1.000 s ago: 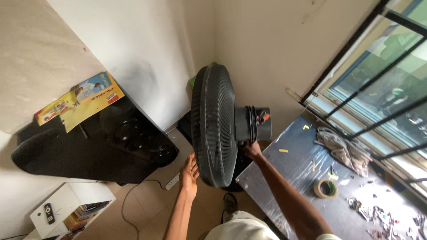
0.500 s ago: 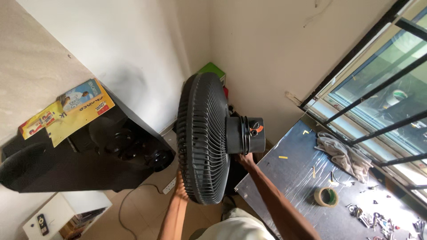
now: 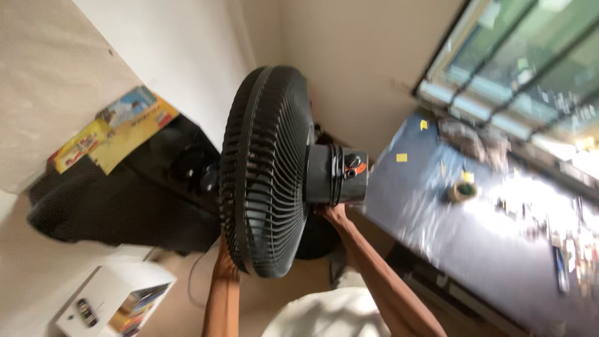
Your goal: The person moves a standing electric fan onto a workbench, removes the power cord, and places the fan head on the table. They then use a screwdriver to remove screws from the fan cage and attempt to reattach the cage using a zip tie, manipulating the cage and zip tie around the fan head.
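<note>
Gripped from below, the black fan (image 3: 268,168) is held aloft at centre, the right hand (image 3: 334,213) clasped under its motor housing (image 3: 334,175) at 3 o'clock, the left hand (image 3: 226,265) pressed against the grille's lower rim at 6 o'clock, not yet set down.

Yellow flat package (image 3: 118,134) on the black case; small orange label (image 3: 360,168) on fan motor.

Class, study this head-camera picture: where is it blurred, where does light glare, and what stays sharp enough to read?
Head view: motion blur smears the dark table and tape roll; daylight from the barred window glares white along the table's far edge; the black fan is sharpest, its grille ribs distinct; the left hand and right hand beneath it sit in shade, slightly soft.
</note>
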